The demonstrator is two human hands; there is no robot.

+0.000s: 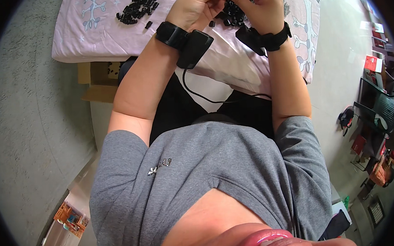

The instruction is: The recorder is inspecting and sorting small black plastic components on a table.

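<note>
My left hand (191, 9) and my right hand (263, 10) meet above the pink patterned cloth (97, 43) at the top edge of the view. Both have their fingers bent and pinched together. Something small and dark seems to sit at the fingertips, but the frame's edge and the fingers hide what it is. Beneath and between the hands lies a heap of small black plastic-looking pieces (232, 15). A second heap of similar pieces (136, 10) lies left of my left hand, with one loose piece (148, 25) just in front of it.
Black devices are strapped to both wrists, and a black cable (211, 100) loops between them over my lap. An open cardboard box (99, 92) stands below the cloth's left front edge. A grey wall (29, 110) rises at the left.
</note>
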